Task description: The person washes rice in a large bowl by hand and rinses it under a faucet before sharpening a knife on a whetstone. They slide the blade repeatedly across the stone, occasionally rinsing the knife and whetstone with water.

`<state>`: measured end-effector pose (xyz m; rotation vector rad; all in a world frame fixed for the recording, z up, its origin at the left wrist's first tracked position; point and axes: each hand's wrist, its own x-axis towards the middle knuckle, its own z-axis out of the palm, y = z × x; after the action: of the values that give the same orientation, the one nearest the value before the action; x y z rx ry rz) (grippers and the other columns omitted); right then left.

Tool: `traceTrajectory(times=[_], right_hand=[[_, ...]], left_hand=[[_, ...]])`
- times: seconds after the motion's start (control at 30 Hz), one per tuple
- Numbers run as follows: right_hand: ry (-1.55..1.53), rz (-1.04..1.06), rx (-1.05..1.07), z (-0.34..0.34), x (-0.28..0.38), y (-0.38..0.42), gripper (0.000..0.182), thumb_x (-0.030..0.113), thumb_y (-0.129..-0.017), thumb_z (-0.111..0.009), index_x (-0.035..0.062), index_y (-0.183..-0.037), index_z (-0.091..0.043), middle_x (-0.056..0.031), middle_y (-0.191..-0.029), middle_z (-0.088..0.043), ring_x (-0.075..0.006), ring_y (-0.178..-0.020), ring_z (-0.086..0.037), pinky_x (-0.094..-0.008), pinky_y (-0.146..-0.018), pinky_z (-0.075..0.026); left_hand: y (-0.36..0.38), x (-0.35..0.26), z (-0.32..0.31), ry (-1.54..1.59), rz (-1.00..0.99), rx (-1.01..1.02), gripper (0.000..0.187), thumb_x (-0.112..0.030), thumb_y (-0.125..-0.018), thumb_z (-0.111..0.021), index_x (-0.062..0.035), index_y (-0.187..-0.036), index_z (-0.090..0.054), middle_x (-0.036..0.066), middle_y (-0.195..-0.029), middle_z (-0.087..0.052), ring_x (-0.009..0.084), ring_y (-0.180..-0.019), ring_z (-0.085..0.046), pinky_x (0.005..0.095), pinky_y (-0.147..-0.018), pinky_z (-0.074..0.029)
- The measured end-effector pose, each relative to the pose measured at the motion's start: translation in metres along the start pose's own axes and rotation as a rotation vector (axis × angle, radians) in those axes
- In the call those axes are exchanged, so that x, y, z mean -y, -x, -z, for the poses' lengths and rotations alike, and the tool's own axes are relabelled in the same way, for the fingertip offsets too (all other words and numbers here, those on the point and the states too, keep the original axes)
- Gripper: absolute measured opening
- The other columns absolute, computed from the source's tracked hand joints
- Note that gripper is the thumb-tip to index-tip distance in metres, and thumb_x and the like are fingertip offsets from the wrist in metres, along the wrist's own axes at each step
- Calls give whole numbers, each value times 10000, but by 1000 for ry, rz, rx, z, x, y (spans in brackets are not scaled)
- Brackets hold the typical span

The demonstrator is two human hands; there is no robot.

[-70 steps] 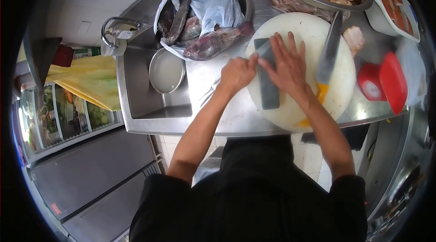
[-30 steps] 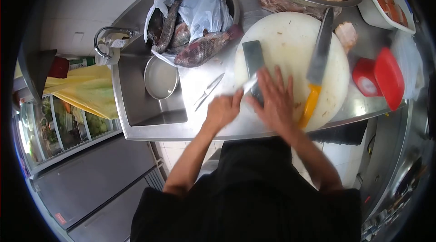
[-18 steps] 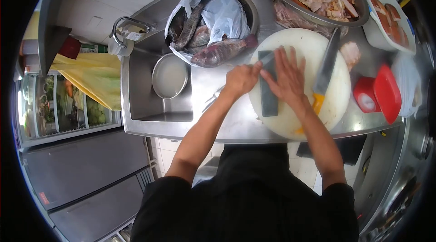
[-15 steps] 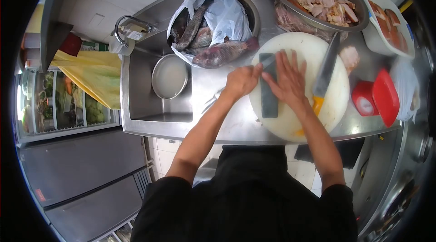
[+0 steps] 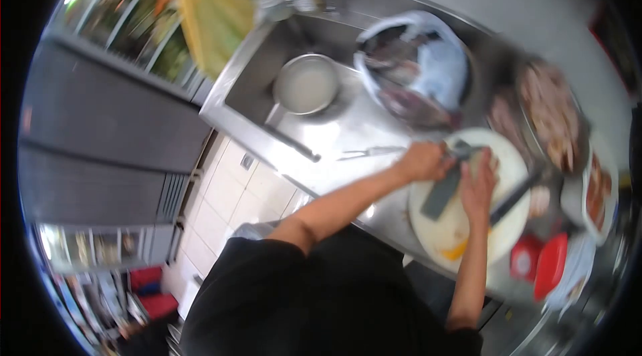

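My left hand (image 5: 428,161) is closed around a knife, its grip hidden by the fingers. The knife's grey blade (image 5: 461,150) lies across the upper end of a dark green sharpening stone (image 5: 441,197). My right hand (image 5: 479,182) has its fingers stretched out, near the blade tip and the stone's right edge; exact contact is blurred. Beneath the stone is a round, whitish cutting board (image 5: 424,239). A large knife (image 5: 515,199) with a dark blade rests on the board right of my right hand. Its yellow handle (image 5: 455,251) passes behind my right forearm.
Left, a sink (image 5: 251,88) holds a pot (image 5: 306,85). A bag-lined bowl of fish (image 5: 414,108) sits behind the board. Metal utensils (image 5: 374,152) lie on the counter. At right are a meat bowl (image 5: 552,112), a white tub (image 5: 578,205) and a red container (image 5: 550,268).
The whole view has turned and shifted, so the board and both hands appear farther right and lower. My left hand still grips the knife, and the blade remains over the stone's upper end.
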<state>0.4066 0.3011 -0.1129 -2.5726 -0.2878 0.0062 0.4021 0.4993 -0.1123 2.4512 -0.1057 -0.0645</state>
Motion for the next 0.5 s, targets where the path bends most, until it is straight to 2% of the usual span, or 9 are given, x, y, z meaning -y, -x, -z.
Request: traceTrajectory(times=[0.07, 0.1, 0.13, 0.17, 0.23, 0.33, 0.5], right_hand=[[-210, 83, -156, 10, 5, 4, 654, 266, -981, -592, 11, -1518, -321, -236, -1542, -357, -385, -1462, -265, -438, -1186, -216], [-222, 110, -232, 11, 5, 4, 572, 181, -983, -587, -16, -1478, -382, -237, -1502, -422, -358, -1417, -371, -414, -1163, -276], [-251, 12, -255, 13, 15, 4, 475, 148, -977, -603, -40, -1400, -495, -226, -1403, -541, -333, -1303, -520, -390, -1105, -370], [-371, -52, -213, 6, 22, -2, 410, 164, -973, -626, -56, -1316, -581, -198, -1289, -637, -293, -1199, -603, -368, -1041, -440], [-519, -53, -139, 4, 40, -6, 380, 144, -980, -618, -78, -1288, -595, -178, -1242, -666, -231, -1138, -630, -342, -1008, -467], [-609, -34, -40, -5, 70, -11, 324, 66, -981, -592, -110, -1253, -603, -158, -1214, -676, -208, -1108, -630, -323, -986, -471], [-669, 144, 94, -34, 97, -23, 284, 48, -992, -560, -97, -1229, -621, -127, -1169, -689, -185, -1054, -630, -309, -954, -475]], left_hand=[[12, -4, 17, 90, -7, -33, 438, -461, -913, -595, -32, -923, -684, 238, -739, -676, 438, -739, -679, 526, -688, -536], [19, -4, 25, 166, 0, -49, 439, -453, -930, -578, -25, -927, -678, 234, -730, -670, 449, -734, -670, 539, -692, -530], [26, -7, 36, 222, 46, -20, 459, -454, -946, -565, -9, -920, -671, 248, -769, -669, 455, -768, -665, 538, -715, -523], [44, -5, 50, 327, 66, -4, 483, -465, -961, -553, 2, -907, -664, 262, -811, -669, 456, -815, -661, 528, -732, -515], [65, -5, 62, 414, 41, -6, 506, -457, -985, -531, 18, -867, -656, 276, -798, -651, 466, -797, -642, 515, -729, -492], [87, 2, 65, 500, 98, -59, 530, -449, -1006, -501, 33, -842, -648, 269, -748, -631, 452, -750, -629, 495, -704, -480], [115, 13, 82, 583, 197, -112, 540, -444, -1018, -481, 39, -840, -645, 256, -730, -625, 433, -727, -627, 481, -693, -478]])
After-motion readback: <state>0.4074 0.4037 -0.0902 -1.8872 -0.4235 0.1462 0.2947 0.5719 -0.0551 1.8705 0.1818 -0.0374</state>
